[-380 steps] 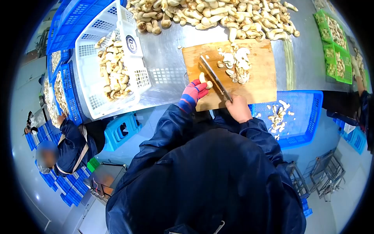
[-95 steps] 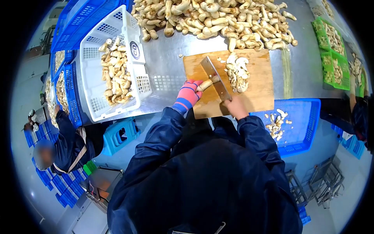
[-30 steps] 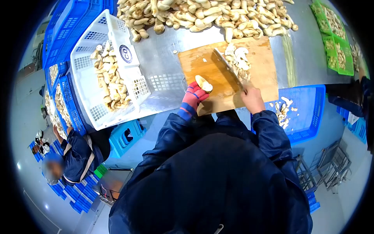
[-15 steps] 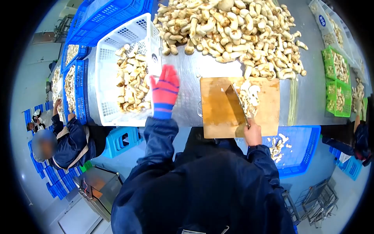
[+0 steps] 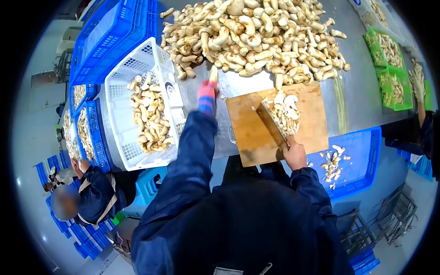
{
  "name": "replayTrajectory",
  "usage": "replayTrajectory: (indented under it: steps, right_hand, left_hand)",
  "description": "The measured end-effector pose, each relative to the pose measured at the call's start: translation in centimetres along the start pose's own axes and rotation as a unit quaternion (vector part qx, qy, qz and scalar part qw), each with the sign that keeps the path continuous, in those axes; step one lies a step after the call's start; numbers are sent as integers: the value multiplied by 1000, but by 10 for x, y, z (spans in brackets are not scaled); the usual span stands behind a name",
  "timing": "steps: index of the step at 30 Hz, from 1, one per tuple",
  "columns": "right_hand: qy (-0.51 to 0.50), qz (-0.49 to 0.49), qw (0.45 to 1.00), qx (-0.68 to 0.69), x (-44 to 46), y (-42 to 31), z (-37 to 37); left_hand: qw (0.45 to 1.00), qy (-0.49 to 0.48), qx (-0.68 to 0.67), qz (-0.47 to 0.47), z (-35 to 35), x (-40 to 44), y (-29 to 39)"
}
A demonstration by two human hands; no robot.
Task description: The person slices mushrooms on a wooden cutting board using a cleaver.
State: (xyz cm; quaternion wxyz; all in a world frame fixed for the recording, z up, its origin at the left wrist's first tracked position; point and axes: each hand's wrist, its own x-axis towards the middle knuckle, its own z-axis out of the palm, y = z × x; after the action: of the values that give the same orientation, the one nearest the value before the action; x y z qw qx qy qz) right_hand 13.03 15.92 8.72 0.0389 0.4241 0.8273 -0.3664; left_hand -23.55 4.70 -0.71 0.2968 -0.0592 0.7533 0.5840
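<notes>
My left hand [image 5: 207, 97], in a pink and blue striped glove, is closed around the lower end of a mushroom [image 5: 213, 73] at the near edge of the mushroom pile [image 5: 256, 36]. On the right, my bare right hand [image 5: 295, 156] grips the handle of a knife [image 5: 273, 120]. Its blade rests on edge along the wooden cutting board [image 5: 245, 123], against a heap of sliced mushroom pieces [image 5: 285, 112]. A white basket [image 5: 114, 110] with whole mushrooms stands left of my gloved hand.
Below the board's right side, a blue crate [image 5: 362, 174] holds trimmings. Blue crates [image 5: 103, 41] are stacked at the back left. Green baskets [image 5: 389, 89] of mushrooms stand at the far right. A co-worker [image 5: 98, 195] is at the left; another person's arm [image 5: 420, 103] shows at the right.
My left hand has moved from beside the white basket, where it was open and empty, forward and right to the pile and closed on a mushroom. The knife stays on the board; the view has turned slightly.
</notes>
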Motion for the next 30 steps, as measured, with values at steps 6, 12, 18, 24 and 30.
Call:
replayTrajectory:
  steps: [6,12,18,24,30]
  right_hand:
    - [-19,-19,1000,3,1,3,-12]
    - [-130,8,989,68,-20,0,-41]
    - [-173,16,983,59,-25,10,-42]
    - [-159,9,986,58,27,-3,6]
    - [-117,4,990,79,21,-23,2]
  left_hand:
    - [952,-145,234,136,17,-174,-40]
    - [816,-154,475,291,26,-200,-44]
    - [813,-162,483,283,24,-194,-48]
    - [850,-153,439,247,22,-195,-42]
    - [905,-182,-305,-232,22,-197,-64]
